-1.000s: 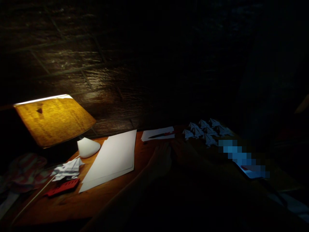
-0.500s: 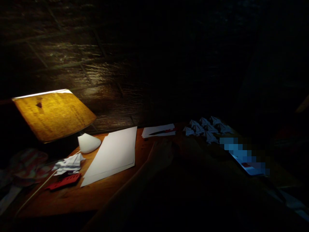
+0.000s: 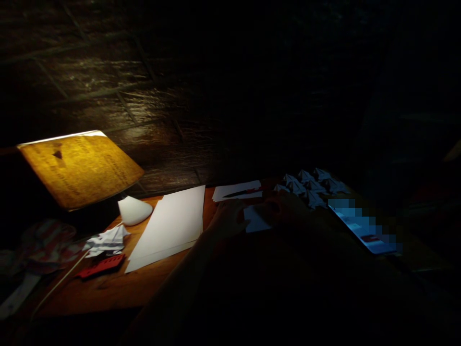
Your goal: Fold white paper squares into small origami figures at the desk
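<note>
A small white piece of paper (image 3: 256,220) lies between my two hands at the middle of the dim table. My left hand (image 3: 228,216) is at its left edge, fingers curled and closed on it. My right hand (image 3: 288,207) is at the right edge, its fingers bent against the paper and mostly lost in shadow. Just beyond, a knife (image 3: 239,193) with a dark blade and red handle rests on a short stack of paper (image 3: 220,194). Several folded paper figures (image 3: 312,186) stand close together behind my right hand.
Large white sheets (image 3: 171,218) lie to the left. Past them are a lit lamp (image 3: 82,168) with a yellow shade and white base (image 3: 135,211), a striped crumpled paper (image 3: 108,240) and a red slotted object (image 3: 103,266). A glowing phone (image 3: 363,235) lies right. A dark brick-patterned wall (image 3: 154,96) rises behind.
The small piece of paper, hidden before, now shows between my hands. My hands have moved apart, the left slightly leftward. The view has shifted a little.
</note>
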`<state>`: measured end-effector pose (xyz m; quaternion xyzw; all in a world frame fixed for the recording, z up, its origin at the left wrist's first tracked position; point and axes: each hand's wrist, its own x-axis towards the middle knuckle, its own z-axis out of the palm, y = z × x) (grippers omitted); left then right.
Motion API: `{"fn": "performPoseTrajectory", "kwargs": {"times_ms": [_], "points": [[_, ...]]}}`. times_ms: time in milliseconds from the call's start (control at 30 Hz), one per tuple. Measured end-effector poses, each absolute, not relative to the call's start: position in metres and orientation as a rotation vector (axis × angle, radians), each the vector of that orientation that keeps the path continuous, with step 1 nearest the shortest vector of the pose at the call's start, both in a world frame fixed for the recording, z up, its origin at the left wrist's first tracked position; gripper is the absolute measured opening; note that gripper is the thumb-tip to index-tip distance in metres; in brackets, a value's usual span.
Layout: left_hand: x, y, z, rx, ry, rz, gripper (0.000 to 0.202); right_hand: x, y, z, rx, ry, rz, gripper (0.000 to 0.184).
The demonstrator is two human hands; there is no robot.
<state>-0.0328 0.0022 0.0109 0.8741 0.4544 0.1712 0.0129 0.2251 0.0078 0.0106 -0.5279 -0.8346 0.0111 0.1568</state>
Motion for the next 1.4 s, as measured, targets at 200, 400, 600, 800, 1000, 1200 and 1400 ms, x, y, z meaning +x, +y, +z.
{"fn": "performPoseTrajectory", "kwargs": {"times_ms": [200, 400, 600, 800, 1000, 1200, 1400], "points": [[-0.049, 0.01, 0.009, 2.714, 1.315, 0.501, 0.059, 0.231, 0.013, 0.006, -1.475, -2.374, 0.052, 0.043], [-0.055, 0.013, 0.013, 2.712, 1.289, 0.4, 0.067, 0.244, 0.021, 0.004, -1.382, -2.463, 0.208, 0.072], [-0.055, 0.013, 0.019, 2.722, 1.254, 0.317, 0.062, 0.25, 0.024, 0.005, -1.399, -2.52, 0.318, 0.093], [-0.055, 0.012, 0.02, 2.745, 1.229, 0.236, 0.053, 0.251, 0.024, 0.001, -1.378, -2.478, 0.337, 0.09], [-0.051, 0.006, 0.024, 2.761, 1.233, 0.254, 0.049, 0.251, 0.022, 0.004, -1.364, -2.494, 0.35, 0.086], [-0.049, 0.001, 0.033, 2.702, 1.243, 0.227, 0.048, 0.255, 0.027, -0.003, -1.356, -2.501, 0.349, 0.084], [-0.05, -0.001, 0.036, 2.691, 1.198, 0.224, 0.035, 0.257, 0.035, -0.012, -1.191, -2.531, 0.364, 0.073]]}}
